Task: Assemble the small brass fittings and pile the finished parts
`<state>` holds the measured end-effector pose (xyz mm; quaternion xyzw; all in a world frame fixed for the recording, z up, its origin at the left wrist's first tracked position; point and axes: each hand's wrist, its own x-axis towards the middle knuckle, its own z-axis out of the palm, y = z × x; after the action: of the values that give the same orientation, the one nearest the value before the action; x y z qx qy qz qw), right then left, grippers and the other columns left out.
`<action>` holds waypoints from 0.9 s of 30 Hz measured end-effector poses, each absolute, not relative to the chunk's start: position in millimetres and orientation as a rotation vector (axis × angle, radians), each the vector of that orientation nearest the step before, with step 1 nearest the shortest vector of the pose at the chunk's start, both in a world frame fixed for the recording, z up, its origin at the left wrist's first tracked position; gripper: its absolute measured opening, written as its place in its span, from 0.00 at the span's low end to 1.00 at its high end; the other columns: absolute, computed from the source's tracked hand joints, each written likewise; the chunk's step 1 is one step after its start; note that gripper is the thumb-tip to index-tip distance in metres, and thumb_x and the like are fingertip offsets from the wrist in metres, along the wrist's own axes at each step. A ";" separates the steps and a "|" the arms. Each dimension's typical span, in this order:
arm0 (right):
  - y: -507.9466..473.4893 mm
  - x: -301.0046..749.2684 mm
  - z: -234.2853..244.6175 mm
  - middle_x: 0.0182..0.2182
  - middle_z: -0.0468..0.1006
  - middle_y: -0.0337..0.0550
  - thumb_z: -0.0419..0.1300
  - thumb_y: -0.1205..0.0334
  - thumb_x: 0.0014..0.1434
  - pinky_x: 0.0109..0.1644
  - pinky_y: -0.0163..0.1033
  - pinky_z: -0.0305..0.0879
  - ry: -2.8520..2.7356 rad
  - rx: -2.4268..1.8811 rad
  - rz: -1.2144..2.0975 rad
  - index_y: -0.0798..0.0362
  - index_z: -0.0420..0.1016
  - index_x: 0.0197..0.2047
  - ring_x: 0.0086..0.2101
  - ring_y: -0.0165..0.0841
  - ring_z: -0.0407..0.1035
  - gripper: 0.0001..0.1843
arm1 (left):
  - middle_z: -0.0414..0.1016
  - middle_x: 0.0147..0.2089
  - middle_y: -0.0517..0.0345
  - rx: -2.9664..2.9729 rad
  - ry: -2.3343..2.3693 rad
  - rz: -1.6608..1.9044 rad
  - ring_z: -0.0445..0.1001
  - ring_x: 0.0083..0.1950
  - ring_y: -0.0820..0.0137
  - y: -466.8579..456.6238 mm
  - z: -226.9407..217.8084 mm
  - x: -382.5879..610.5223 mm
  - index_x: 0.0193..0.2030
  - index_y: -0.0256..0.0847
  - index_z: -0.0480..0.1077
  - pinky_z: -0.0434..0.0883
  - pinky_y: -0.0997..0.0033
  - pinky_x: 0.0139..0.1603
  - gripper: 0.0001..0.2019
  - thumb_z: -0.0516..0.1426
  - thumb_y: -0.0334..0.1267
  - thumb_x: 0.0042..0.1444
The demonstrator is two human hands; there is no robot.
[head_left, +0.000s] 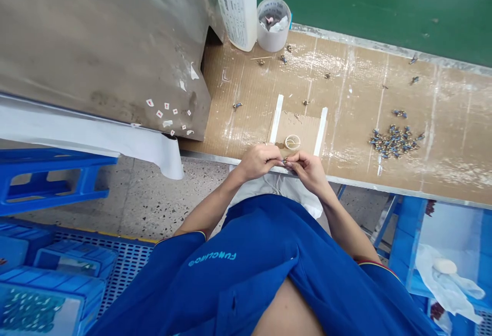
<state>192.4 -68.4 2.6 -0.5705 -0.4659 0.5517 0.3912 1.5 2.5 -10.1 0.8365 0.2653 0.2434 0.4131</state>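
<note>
My left hand (pixel 262 161) and my right hand (pixel 307 168) meet at the front edge of the worktable. Between their pinched fingertips is a small brass-coloured metal part (pixel 285 162), mostly hidden by the fingers. Just beyond them a small round pale ring or lid (pixel 292 142) lies on a cardboard piece (pixel 302 123) edged by two white strips. To the right sits a pile of small blue and brass metal parts (pixel 395 141). A few similar parts, such as one metal part (pixel 237 105) at the left, are scattered over the cardboard.
A white bottle (pixel 235 13) and a tape-roll cup with scraps (pixel 272 31) stand at the back. A metal box (pixel 115 44) fills the left. Behind the table runs a green surface (pixel 376 8). Blue crates (pixel 49 295) and a blue stool (pixel 57 174) are at lower left.
</note>
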 end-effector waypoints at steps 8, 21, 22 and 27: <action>-66.2 182.0 6.2 0.24 0.76 0.39 0.61 0.47 0.59 0.30 0.34 0.65 -1.268 -1.457 1.304 0.51 0.71 0.29 0.25 0.29 0.68 0.16 | 0.76 0.30 0.57 2.127 0.735 0.612 0.72 0.34 0.70 0.7 0.7 -2.9 0.31 0.38 0.74 0.66 0.72 0.38 0.12 0.55 0.34 0.66; -66.4 171.2 5.5 0.27 0.77 0.42 0.59 0.49 0.62 0.33 0.35 0.65 -1.253 -1.413 1.215 0.51 0.72 0.30 0.28 0.31 0.70 0.16 | 0.75 0.29 0.57 1.928 0.835 0.507 0.71 0.33 0.71 5.3 13.5 -6.1 0.30 0.38 0.76 0.66 0.74 0.38 0.12 0.56 0.35 0.63; -66.0 170.8 5.8 0.27 0.77 0.42 0.59 0.50 0.62 0.33 0.35 0.65 -1.278 -1.417 1.200 0.51 0.71 0.30 0.27 0.31 0.70 0.15 | 0.74 0.28 0.57 1.931 0.840 0.494 0.71 0.33 0.71 5.2 13.0 -6.1 0.29 0.38 0.76 0.65 0.74 0.38 0.12 0.56 0.34 0.63; -63.7 167.8 4.4 0.25 0.78 0.41 0.57 0.55 0.62 0.34 0.35 0.64 -1.363 -1.412 1.162 0.50 0.68 0.27 0.28 0.32 0.72 0.13 | 0.74 0.28 0.57 1.933 0.857 0.444 0.70 0.33 0.70 3.9 12.6 -6.2 0.27 0.38 0.74 0.65 0.73 0.38 0.11 0.55 0.32 0.59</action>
<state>167.8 -63.7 4.4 -0.5625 -0.5433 0.4629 0.4174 -6.2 3.9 12.6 0.7891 0.3499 0.1813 0.4712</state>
